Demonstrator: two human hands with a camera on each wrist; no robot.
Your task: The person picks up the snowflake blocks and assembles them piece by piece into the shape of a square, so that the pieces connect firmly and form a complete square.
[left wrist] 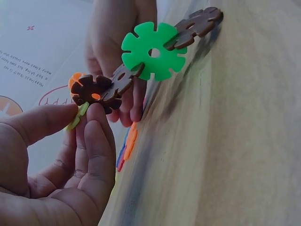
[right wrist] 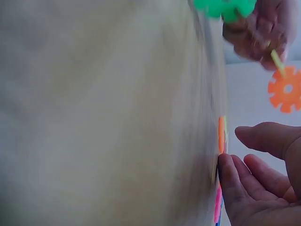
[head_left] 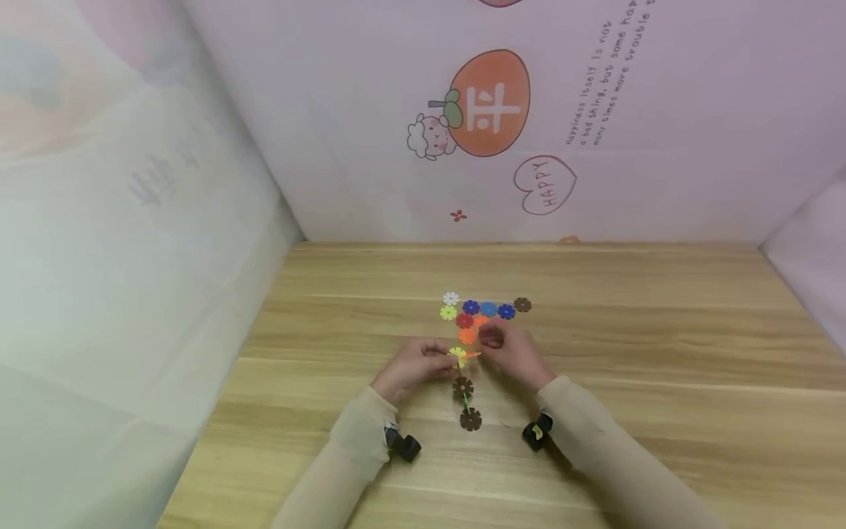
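My left hand [head_left: 418, 361] pinches a yellow snowflake disc [left wrist: 78, 117] between thumb and fingers. That disc belongs to a chain of notched plastic discs slotted together, held above the table. An orange disc [right wrist: 285, 100] sticks out at the end toward the right hand. On the other side come brown discs [head_left: 463, 388] and a green disc [left wrist: 139, 52], with a brown disc [left wrist: 201, 22] at the far end. My right hand [head_left: 520, 356] has its thumb apart from its fingers, and its fingertips reach a loose orange disc [head_left: 479, 321] on the table.
Several loose discs lie flat beyond the hands: white [head_left: 451, 299], yellow [head_left: 448, 313], red [head_left: 465, 321], orange [head_left: 467, 336], light blue [head_left: 488, 308], dark blue [head_left: 506, 311] and brown [head_left: 522, 304]. Printed cloth [head_left: 370, 184] hangs behind the wooden table [head_left: 661, 330].
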